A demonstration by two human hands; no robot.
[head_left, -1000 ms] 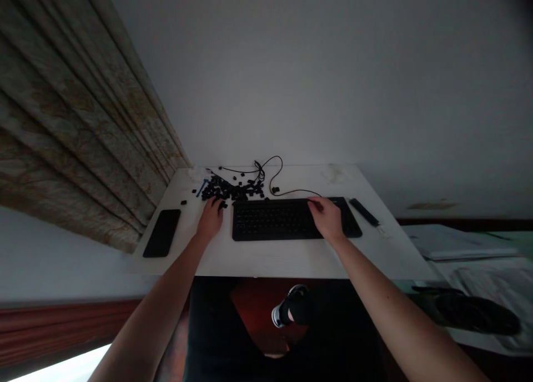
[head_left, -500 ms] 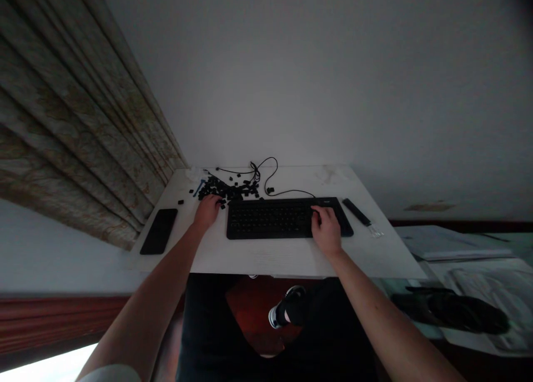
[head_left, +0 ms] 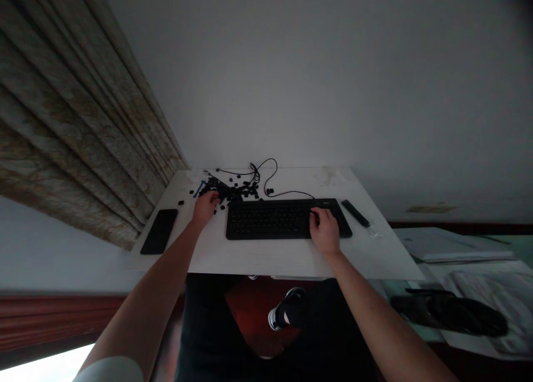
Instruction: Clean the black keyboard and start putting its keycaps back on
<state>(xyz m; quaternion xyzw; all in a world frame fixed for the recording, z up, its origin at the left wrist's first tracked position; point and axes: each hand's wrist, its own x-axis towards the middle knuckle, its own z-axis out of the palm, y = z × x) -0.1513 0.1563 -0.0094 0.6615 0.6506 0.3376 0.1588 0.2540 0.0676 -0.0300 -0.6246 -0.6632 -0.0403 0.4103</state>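
Note:
A black keyboard [head_left: 266, 220] lies flat on the white table. At its right part rests my right hand [head_left: 326, 231], with thumb and index finger curled together over the keys; whatever is between them is too small to make out. To the left of the keyboard is a loose heap of black keycaps [head_left: 233, 192]. My left hand [head_left: 205, 207] is at the heap's near left edge, fingers bent inward among the caps. Its fingertips are close together, and I cannot make out what they pinch.
A dark phone [head_left: 159, 231] lies at the table's left side. Beside the heap is a blue tool [head_left: 199, 188]. The keyboard's black cable [head_left: 272, 174] loops at the back. Right of the keyboard lies a black-handled brush-like object [head_left: 356, 214]. A curtain [head_left: 83, 93] hangs at the left.
My left hand has shifted slightly left and up at the heap, with a keycap now showing near its fingers. My right hand has barely moved on the keyboard.

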